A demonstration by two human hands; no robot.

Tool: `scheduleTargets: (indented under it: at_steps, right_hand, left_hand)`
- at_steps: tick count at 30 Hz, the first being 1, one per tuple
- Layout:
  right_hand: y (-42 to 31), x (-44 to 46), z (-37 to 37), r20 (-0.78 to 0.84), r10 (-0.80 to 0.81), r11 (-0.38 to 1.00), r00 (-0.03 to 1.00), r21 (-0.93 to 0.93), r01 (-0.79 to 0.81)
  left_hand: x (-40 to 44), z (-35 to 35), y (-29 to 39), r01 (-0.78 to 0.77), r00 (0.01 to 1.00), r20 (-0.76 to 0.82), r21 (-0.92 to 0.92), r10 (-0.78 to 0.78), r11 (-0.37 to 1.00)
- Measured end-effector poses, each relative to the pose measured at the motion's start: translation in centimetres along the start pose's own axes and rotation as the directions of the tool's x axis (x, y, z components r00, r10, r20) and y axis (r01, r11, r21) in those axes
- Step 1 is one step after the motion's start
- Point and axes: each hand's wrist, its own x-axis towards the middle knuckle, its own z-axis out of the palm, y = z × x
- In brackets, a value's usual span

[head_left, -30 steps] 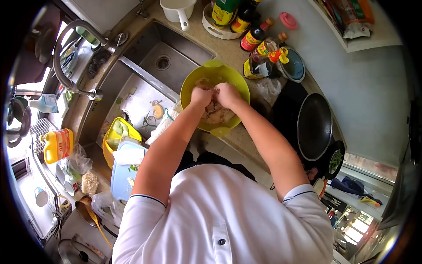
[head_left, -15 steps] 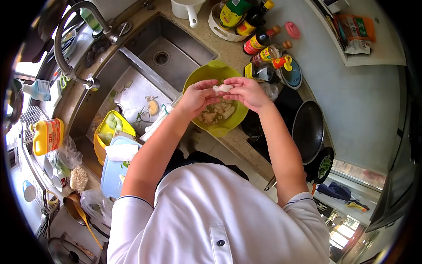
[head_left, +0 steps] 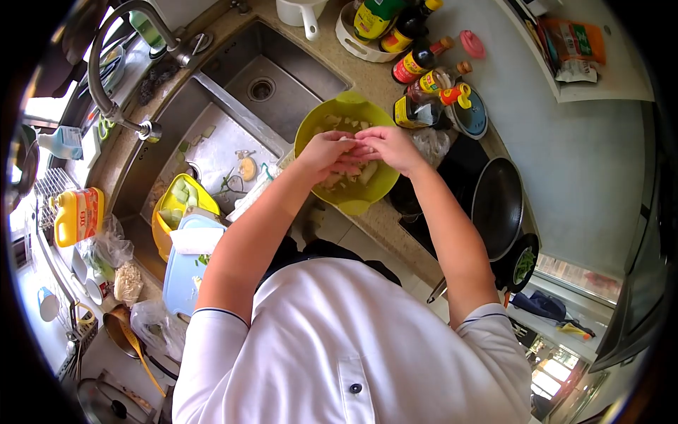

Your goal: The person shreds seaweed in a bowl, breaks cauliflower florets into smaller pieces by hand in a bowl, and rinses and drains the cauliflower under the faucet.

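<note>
The fingers (head_left: 365,145) of the person's 2 hands are half curled and brought together, with the left hand (head_left: 323,154) and the right hand (head_left: 393,148) meeting tip to tip over a yellow-green bowl (head_left: 353,207). A small pale bit shows between them, but how firmly either hand has hold of it cannot be told, as the knuckles cover most of the contact. Below, pale food pieces (head_left: 368,172), probably meat, lie across the bottom of the bowl. The bowl stands on the counter (head_left: 395,247), beside the steel sink (head_left: 286,83), its near side at the front edge in this view. Handling a small, likely slippery bit well calls for a light pinch from 2 sides, with the hands low and centred so that anything loosened drops inside the rim. Because the bowl seems close to the edge, the wrists are best kept from bearing down on its near side. The sauce bottles (head_left: 411,65) sit near the far right side, so elbows and forearms should swing narrowly there. To the right are a large dark frying pan (head_left: 498,208) and a smaller pan holding chopped greens (head_left: 524,267), both well apart from the fingers.
</note>
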Motion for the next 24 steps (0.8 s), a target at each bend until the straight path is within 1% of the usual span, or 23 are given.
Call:
scheduleTargets:
  at_steps: [1,2,3,4,5,6,8,9,10,11,12,13,14,15,16,17,18,19,20,21,22,23,24]
  right_hand:
    - [0.6,0.4,-0.4,-0.116,-0.115,0.904,0.987,-0.424,0.056]
    - [1.2,0.7,-0.9,-0.169,-0.266,0.636,0.949,-0.770,0.041]
    - [-0.1,-0.4,1.1,-0.228,-0.175,0.537,0.958,-0.838,-0.101]
    - [2.1,0.2,1.0,-0.056,-0.315,0.339,0.947,-0.939,0.058]
    - [4.1,1.0,0.7,0.004,-0.219,0.281,0.976,-0.957,0.067]
    - [4.8,1.2,0.9,0.061,-0.113,0.223,0.992,-0.971,0.085]
    - [4.8,0.6,1.1,0.073,-0.132,0.222,0.988,-0.970,0.102]
    - [4.7,0.7,1.1,0.027,-0.116,0.197,0.993,-0.979,0.050]
    - [4.5,0.7,1.1,-0.020,-0.101,0.171,0.995,-0.985,-0.002]
    - [4.5,0.3,1.1,-0.020,-0.102,0.172,0.995,-0.985,-0.002]
    - [3.3,-0.9,1.9,0.027,-0.132,0.227,0.991,-0.972,0.056]
    - [2.5,-1.5,2.2,0.073,-0.165,0.275,0.984,-0.954,0.117]
    - [3.5,-0.9,1.8,0.074,-0.166,0.274,0.983,-0.955,0.118]
    - [5.3,0.1,1.2,0.142,-0.091,0.275,0.986,-0.948,0.162]
    - [5.5,0.6,1.1,0.210,-0.017,0.278,0.978,-0.938,0.206]
    - [5.5,1.3,0.6,0.209,-0.020,0.276,0.978,-0.939,0.206]
    - [4.6,1.5,0.7,0.022,-0.054,0.302,0.998,-0.953,0.037]
    - [4.0,1.5,0.8,-0.166,-0.082,0.334,0.983,-0.934,-0.129]
    - [3.5,1.2,1.0,-0.164,-0.084,0.333,0.983,-0.934,-0.127]
    - [3.1,0.7,1.2,-0.120,-0.068,0.334,0.990,-0.938,-0.091]
    - [2.7,0.3,1.3,-0.077,-0.052,0.335,0.996,-0.941,-0.055]
    - [2.2,-0.2,1.4,-0.076,-0.050,0.334,0.996,-0.941,-0.055]
    - [1.7,-0.6,1.3,-0.102,-0.191,0.320,0.976,-0.947,-0.037]
  left_hand:
    - [0.7,-0.2,-0.4,0.001,0.989,-0.146,0.172,0.025,0.985]
    - [1.4,-0.6,-0.8,0.027,0.956,-0.283,0.338,0.074,0.941]
    - [1.8,-0.8,-1.2,0.030,0.956,-0.283,0.342,0.073,0.939]
    - [2.0,-0.9,-1.4,-0.019,0.914,-0.307,0.619,0.264,0.785]
    - [2.2,-0.9,-1.5,-0.029,0.854,-0.264,0.836,0.448,0.548]
    - [1.8,-0.2,-1.3,-0.027,0.855,-0.264,0.836,0.446,0.547]
    - [0.0,1.6,-0.8,0.045,0.739,-0.135,0.987,0.660,0.152]
    - [-0.1,1.5,-0.9,0.046,0.739,-0.136,0.987,0.660,0.152]
    - [-0.2,1.3,-1.0,0.048,0.707,-0.001,0.998,0.707,-0.047]
    - [-0.4,1.1,-1.0,0.059,0.675,0.141,0.968,0.725,-0.243]
    - [-0.5,1.1,-1.0,0.059,0.675,0.142,0.968,0.724,-0.244]
    - [-0.5,1.2,-0.9,0.061,0.691,0.192,0.945,0.697,-0.321]
    - [-0.6,1.2,-0.8,0.063,0.708,0.239,0.916,0.665,-0.397]
    - [-0.6,1.3,-1.0,0.063,0.707,0.241,0.915,0.665,-0.398]
    - [-0.3,1.2,-1.4,0.025,0.718,0.217,0.942,0.662,-0.336]
    - [0.0,1.1,-1.7,-0.013,0.728,0.194,0.963,0.657,-0.270]
    - [0.4,0.9,-2.0,-0.013,0.728,0.194,0.963,0.657,-0.270]
    - [0.7,0.5,-2.3,-0.038,0.761,0.057,0.998,0.646,-0.044]
    - [1.0,0.0,-2.4,-0.051,0.794,-0.072,0.982,0.604,0.183]
    - [0.9,-0.3,-2.2,-0.050,0.794,-0.072,0.982,0.603,0.182]
    - [0.8,-0.6,-2.1,-0.020,0.848,-0.064,0.988,0.526,0.153]
    - [0.7,-0.8,-2.1,0.006,0.894,-0.061,0.992,0.444,0.123]
    - [0.4,-0.4,-1.9,0.009,0.893,-0.065,0.992,0.445,0.126]
